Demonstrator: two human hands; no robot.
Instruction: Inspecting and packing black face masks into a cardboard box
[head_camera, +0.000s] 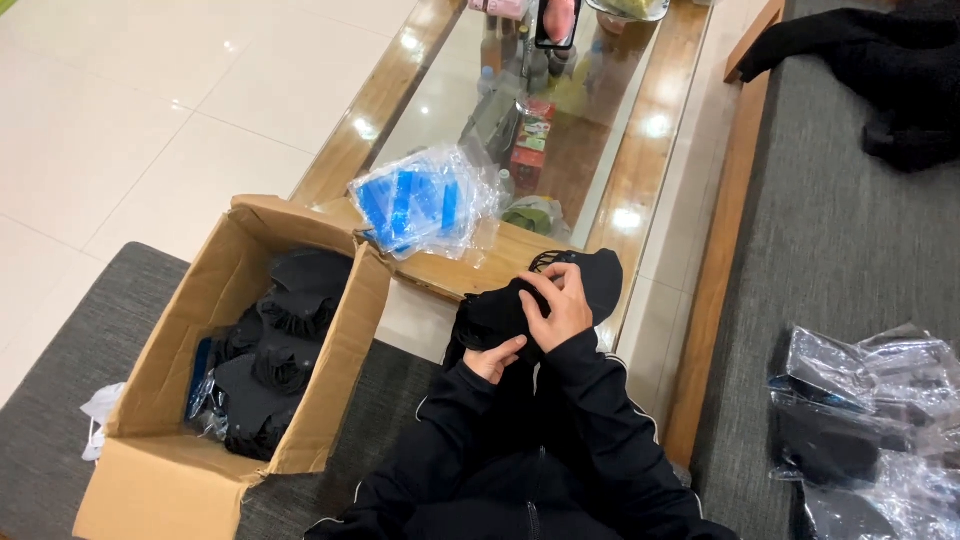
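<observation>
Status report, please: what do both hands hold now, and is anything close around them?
Left hand and right hand both gripping black cap. Open cardboard box of black caps to the left. Clear plastic bags on table edge ahead.

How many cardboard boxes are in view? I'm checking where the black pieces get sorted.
1. The cardboard box stands open on the grey cushion, left of the hands, with black fabric pieces inside. Others could lie out of view.

Black zip-up track jacket, thin white piping along both sleeves, long dark cuffs, bare left hand (497, 358), bare right hand (560, 305)
</observation>
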